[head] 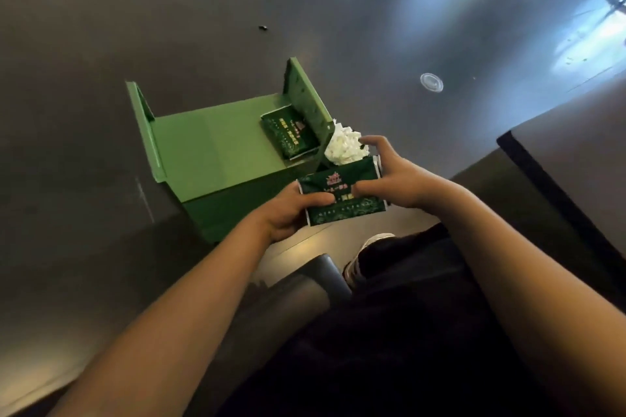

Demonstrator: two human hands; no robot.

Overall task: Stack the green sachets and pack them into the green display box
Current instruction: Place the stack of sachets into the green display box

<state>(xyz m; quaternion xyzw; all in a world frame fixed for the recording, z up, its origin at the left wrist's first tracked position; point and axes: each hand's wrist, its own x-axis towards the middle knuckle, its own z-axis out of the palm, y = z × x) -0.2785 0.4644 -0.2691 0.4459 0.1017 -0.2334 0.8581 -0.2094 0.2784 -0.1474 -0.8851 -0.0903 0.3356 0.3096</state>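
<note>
Fingers: both sets are curled onto the same stack of sachets (342, 196). Left hand (288, 213) clamps the near-left corner with the thumb lying across the printed face. Right hand (386, 179) pinches the right end, thumb pressed on the front, index finger reaching over the far top corner.

Stack: held in the air over the table's near edge, not resting on anything as far as I can tell. Can't count how many sachets are in it, only the top face shows.

Long axis: runs left to right between the two hands, tilted a bit so the right end sits farther from the body. Printed face looks up at the camera, logo toward the far side.

Box: green box (216, 145) lies open on the table (101, 44), up and to the left of the stack, almost touching it at the box's near-right corner.

Already packed: one sachet (293, 135) leans against the box's right wall, same long-axis direction as the held one roughly.

Nearer hand: I'd say the left, it's right by the box's near edge.

Next move, my guess: push away and left, keep that axis parallel to the wall, slot in beside the packed one.

Other stuff: white crumpled paper (343, 145) just outside the right wall, touching the right fingers; a clear round lid (431, 81) sits well off toward the far right.
</note>
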